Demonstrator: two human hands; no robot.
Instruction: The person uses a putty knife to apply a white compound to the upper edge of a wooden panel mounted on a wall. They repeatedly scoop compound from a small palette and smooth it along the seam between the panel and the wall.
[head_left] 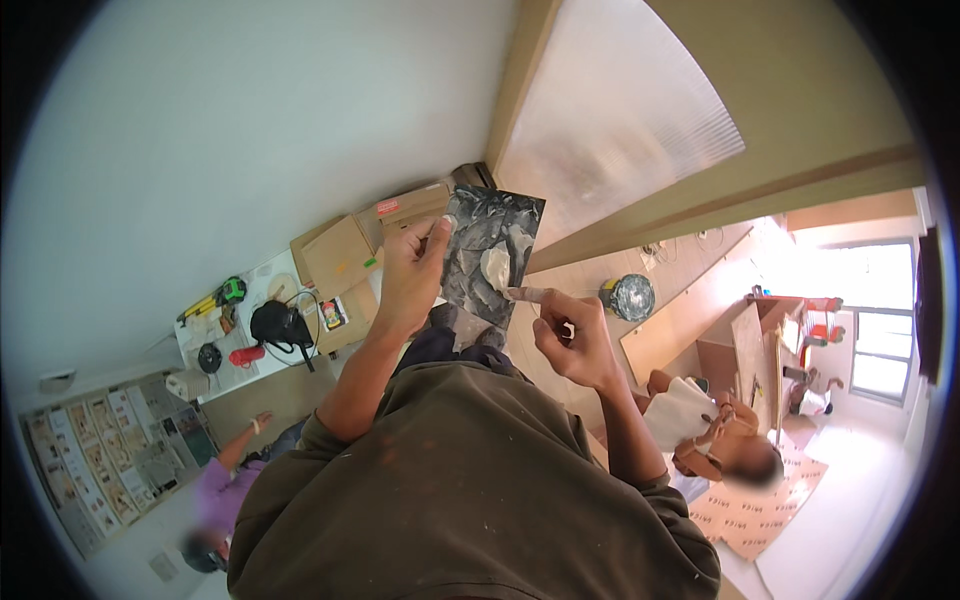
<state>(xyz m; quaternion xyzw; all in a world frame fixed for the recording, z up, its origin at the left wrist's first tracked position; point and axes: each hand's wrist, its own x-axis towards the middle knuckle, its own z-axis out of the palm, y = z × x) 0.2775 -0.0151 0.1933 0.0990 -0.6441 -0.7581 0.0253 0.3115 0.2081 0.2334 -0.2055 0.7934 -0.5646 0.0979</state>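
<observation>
My left hand point(412, 268) holds up a dark rectangular board point(495, 240) smeared with grey and white filler, gripping its left edge with the thumb on the face. A pale lump of putty point(496, 266) sits near the board's middle. My right hand point(568, 335) is just right of and below the board, fingers curled, with the index finger stretched out and its putty-coated tip touching the board beside the lump. My dark olive shirt point(470, 490) fills the lower middle of the view.
A wooden frame with a translucent panel point(620, 110) runs behind the board. A white table point(250, 320) at left carries cardboard boxes point(340, 255), a black bag, and tools. One person in purple point(235, 475) is lower left; another sits at right point(715, 435). A round bucket point(630, 296) stands nearby.
</observation>
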